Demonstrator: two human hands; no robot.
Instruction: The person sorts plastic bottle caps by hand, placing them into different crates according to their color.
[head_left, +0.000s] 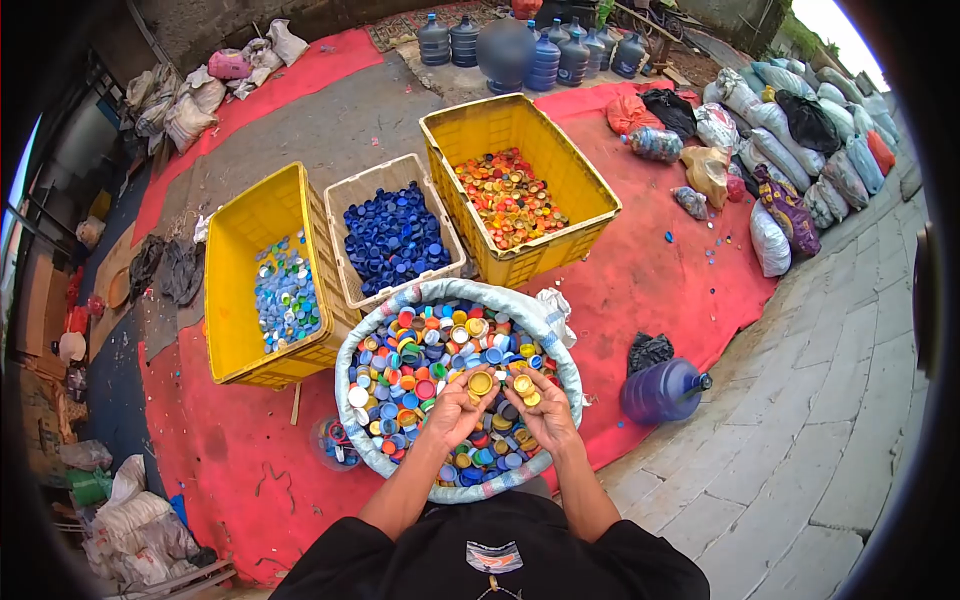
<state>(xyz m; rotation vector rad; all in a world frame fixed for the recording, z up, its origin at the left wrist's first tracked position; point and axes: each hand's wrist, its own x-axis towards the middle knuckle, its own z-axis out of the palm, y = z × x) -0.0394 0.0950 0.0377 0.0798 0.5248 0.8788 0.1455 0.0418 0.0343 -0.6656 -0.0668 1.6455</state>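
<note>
Over a round sack (pixel 354 345) full of mixed bottle caps (pixel 408 400), both of my hands are held close together. My left hand (pixel 455 410) has its fingers closed on a yellow cap (pixel 480 383). My right hand (pixel 545 412) holds yellow caps (pixel 525 388) between thumb and fingers. Behind the sack, a white crate (pixel 336 195) holds dark blue caps (pixel 395 240). The yellow crate (pixel 235 240) on the left contains light blue, white and green caps (pixel 287 300), and the other yellow crate (pixel 580 185) contains red, orange and yellow caps (pixel 510 200).
A purple water jug (pixel 662 391) lies at the right beside a black bag (pixel 650 352). Filled sacks (pixel 770 240) line the right wall, and blue jugs (pixel 545 62) stand at the back. A small clear container (pixel 335 445) is left of the round sack, on red sheeting (pixel 215 480).
</note>
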